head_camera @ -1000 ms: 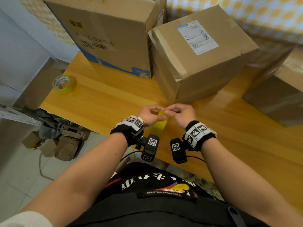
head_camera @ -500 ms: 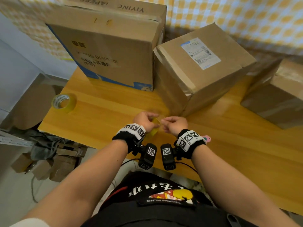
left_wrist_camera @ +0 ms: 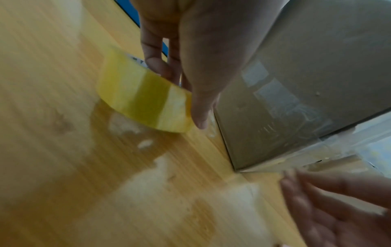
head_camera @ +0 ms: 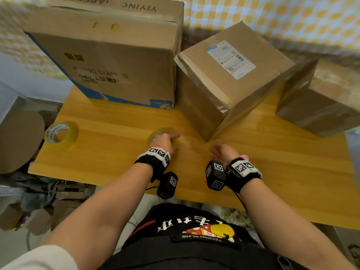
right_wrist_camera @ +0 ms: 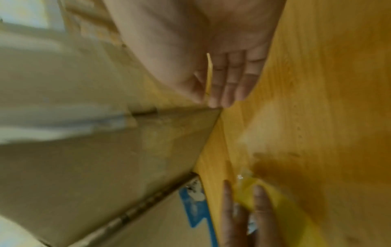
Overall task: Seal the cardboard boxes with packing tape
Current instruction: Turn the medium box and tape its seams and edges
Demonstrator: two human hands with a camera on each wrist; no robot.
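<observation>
A: What sits on the wooden table (head_camera: 116,156), biggest first?

B: At eleven o'clock, the large carton (head_camera: 109,61), flaps closed, contents hidden. Printing on top reads "YIYING", and the front shows "DIAPERS" partly worn, above a blue stripe. At one o'clock is the taped box (head_camera: 229,82), shut, with a white shipping label (head_camera: 230,59) and barcode too small to read. At three o'clock, a third box (head_camera: 323,102), also closed.

A: And the tape?

B: One tape roll (left_wrist_camera: 143,98) lies near the centre under the left hand (head_camera: 163,142), whose thumb and fingers grip its yellowish rim. A spare roll (head_camera: 61,134) rests at nine o'clock; its core printing is unreadable.

A: The right hand (head_camera: 222,152)?

B: Fingers straight and relaxed, holding nothing, beside the taped box's near corner.
</observation>
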